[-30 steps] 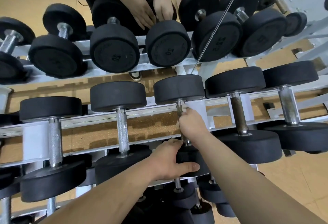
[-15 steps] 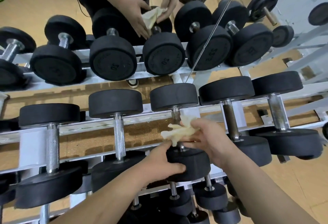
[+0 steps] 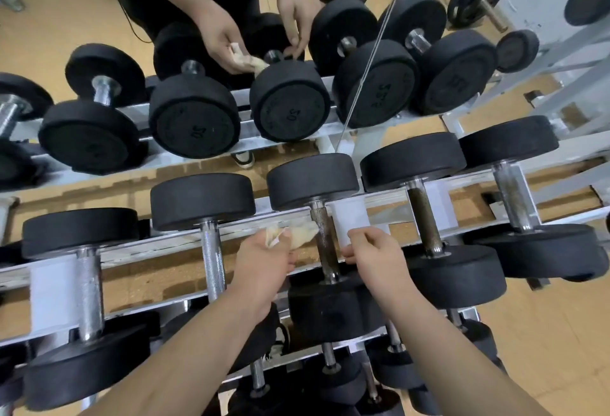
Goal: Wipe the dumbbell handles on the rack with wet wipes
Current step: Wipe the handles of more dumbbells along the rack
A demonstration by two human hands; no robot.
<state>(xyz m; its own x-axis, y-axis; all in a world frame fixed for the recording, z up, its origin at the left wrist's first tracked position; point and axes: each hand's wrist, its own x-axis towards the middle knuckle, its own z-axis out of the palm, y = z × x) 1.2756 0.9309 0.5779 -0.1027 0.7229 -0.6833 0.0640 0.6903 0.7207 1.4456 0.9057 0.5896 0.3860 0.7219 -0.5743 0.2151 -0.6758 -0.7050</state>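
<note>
A tan gym floor lies under a long white rack that carries rows of black dumbbells in front of a mirror. The middle dumbbell rests across the rails, and its dark, rusty handle runs straight away from the person, the far end leaning slightly left. The left hand pinches a crumpled wet wipe whose tip touches the handle's left side, while the right hand is just right of the handle, fingers curled in on nothing visible.
</note>
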